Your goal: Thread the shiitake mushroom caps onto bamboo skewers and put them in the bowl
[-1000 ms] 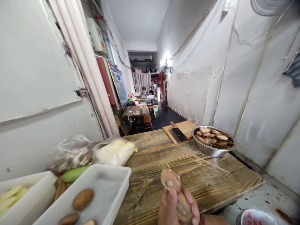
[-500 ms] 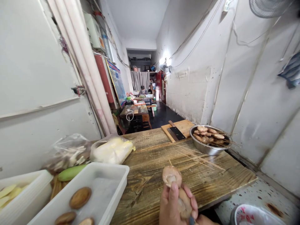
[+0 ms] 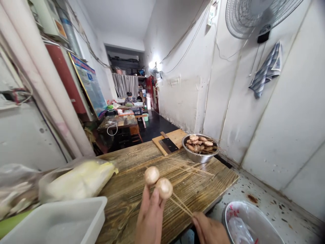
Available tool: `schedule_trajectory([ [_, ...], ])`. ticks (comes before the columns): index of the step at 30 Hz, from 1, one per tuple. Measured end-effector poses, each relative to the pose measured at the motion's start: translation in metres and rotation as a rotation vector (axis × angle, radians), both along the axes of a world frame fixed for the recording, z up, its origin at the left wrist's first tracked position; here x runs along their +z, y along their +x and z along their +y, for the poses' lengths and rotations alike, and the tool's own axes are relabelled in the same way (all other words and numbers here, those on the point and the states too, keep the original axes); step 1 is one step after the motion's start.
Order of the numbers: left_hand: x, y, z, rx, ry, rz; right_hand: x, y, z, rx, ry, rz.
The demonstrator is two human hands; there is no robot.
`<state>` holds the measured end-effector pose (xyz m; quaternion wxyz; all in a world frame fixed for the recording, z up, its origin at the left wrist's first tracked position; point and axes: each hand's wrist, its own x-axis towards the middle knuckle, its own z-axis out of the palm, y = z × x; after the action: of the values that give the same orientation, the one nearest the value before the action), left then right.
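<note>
Wooden table (image 3: 122, 205), white-walled room (image 3: 190, 95), perhaps a person (image 3: 130, 99) far back, two mushrooms (image 3: 164, 188) at six o'clock pinched by left hand (image 3: 151, 217), right hand (image 3: 210, 228) gripping skewers (image 3: 181, 205), caps (image 3: 151, 175) now showing, previously undersides.

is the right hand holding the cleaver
No, the cleaver lies on the cutting board, while the right hand grips the ends of two thin sticks.
</note>
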<state>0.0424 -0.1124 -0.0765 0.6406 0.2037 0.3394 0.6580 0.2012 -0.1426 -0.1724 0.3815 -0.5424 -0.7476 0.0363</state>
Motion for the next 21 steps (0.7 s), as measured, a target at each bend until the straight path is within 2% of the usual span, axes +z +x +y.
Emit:
schedule_trajectory([
  [2, -0.006, -0.003, 0.001, -0.046, 0.000, 0.056, 0.017, 0.021, 0.015, -0.035, -0.065, -0.042],
  [7, -0.025, -0.008, 0.004, -0.197, -0.054, 0.198, 0.045, 0.080, 0.071, -0.320, -0.175, -0.172],
  [11, -0.036, -0.005, 0.005, -0.211, -0.069, 0.228, 0.060, 0.114, 0.113, -0.382, -0.263, -0.302],
  [15, -0.040, -0.003, 0.004, -0.255, -0.069, 0.229, 0.075, 0.122, 0.143, -0.412, -0.329, -0.428],
  [21, -0.048, -0.001, -0.001, -0.371, -0.061, 0.219, 0.092, 0.113, 0.168, -0.389, -0.349, -0.537],
])
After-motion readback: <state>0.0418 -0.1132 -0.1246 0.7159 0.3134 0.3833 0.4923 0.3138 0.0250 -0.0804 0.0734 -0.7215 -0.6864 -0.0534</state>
